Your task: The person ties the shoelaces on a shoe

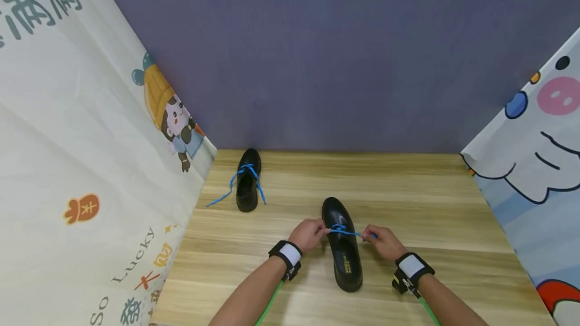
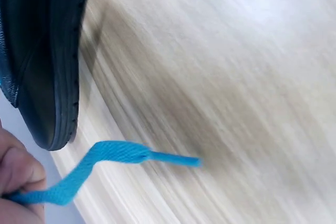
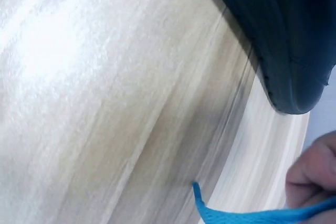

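Note:
A black leather shoe (image 1: 348, 265) stands on the wooden surface between my two hands, toe pointing away from me. Across its top runs a blue shoelace (image 1: 346, 232), drawn out to both sides. My left hand (image 1: 309, 234) pinches one end of it at the shoe's left side; in the left wrist view the loose tip (image 2: 123, 151) sticks out past the fingers. On the right side my right hand (image 1: 384, 241) pinches the other end, whose tip (image 3: 210, 214) hangs free in the right wrist view.
Another black shoe (image 1: 247, 197) with its blue lace (image 1: 226, 194) untied stands at the back left. A dark grey panel (image 1: 317, 64) rises behind the wooden surface (image 1: 408, 190). Printed white sheets flank it on the left (image 1: 90, 140) and right (image 1: 534, 165).

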The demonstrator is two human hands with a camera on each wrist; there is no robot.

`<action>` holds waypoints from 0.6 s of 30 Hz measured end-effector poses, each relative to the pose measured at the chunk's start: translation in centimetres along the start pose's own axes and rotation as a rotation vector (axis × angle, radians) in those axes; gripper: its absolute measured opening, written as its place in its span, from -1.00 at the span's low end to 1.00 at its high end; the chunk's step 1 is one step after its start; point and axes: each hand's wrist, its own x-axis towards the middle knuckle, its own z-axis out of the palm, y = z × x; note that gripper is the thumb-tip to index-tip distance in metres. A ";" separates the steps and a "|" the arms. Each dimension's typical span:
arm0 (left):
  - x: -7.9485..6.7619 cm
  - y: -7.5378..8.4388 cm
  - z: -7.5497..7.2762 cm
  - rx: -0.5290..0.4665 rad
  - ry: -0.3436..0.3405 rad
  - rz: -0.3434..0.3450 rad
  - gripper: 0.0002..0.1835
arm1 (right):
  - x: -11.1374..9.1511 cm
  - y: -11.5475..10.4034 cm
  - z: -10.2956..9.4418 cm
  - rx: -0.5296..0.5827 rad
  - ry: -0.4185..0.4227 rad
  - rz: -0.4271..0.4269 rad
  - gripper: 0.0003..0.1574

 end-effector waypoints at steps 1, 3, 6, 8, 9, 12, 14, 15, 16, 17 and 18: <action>-0.1 -0.1 0.0 -0.019 -0.016 0.003 -0.73 | 0.0 0.1 0.0 0.019 -0.023 0.014 -0.77; -0.2 -0.3 -0.2 -0.049 -0.049 0.011 -0.73 | -0.1 0.2 -0.1 0.048 -0.065 0.026 -0.77; -0.4 -0.6 -0.6 -0.082 -0.084 0.014 -0.74 | -0.3 0.3 -0.5 0.095 -0.120 0.030 -0.72; -0.5 -0.7 -1.0 -0.119 -0.100 0.009 -0.74 | -0.5 0.3 -0.8 0.144 -0.158 0.028 -0.69; -0.5 -0.8 -1.2 -0.139 -0.105 0.006 -0.74 | -0.5 0.2 -0.9 0.179 -0.181 0.034 -0.68; -0.7 -1.0 -1.4 -0.217 -0.116 -0.003 -0.75 | -0.7 0.0 -1.3 0.285 -0.259 0.052 -0.66; -0.8 -1.1 -1.3 -0.271 -0.114 -0.012 -0.76 | -0.8 -0.1 -1.4 0.351 -0.289 0.065 -0.65; -0.8 -1.2 -1.3 -0.301 -0.108 -0.021 -0.77 | -0.8 -0.2 -1.5 0.377 -0.292 0.057 -0.65; -0.8 -1.1 -1.3 -0.344 -0.103 -0.033 -0.78 | -0.7 -0.2 -1.5 0.407 -0.291 0.047 -0.66; -0.8 -1.1 -1.2 -0.382 -0.097 -0.047 -0.78 | -0.7 -0.2 -1.5 0.433 -0.284 0.034 -0.66; -0.9 -1.0 -1.2 -0.424 -0.089 -0.063 -0.79 | -0.7 -0.2 -1.5 0.463 -0.274 0.018 -0.67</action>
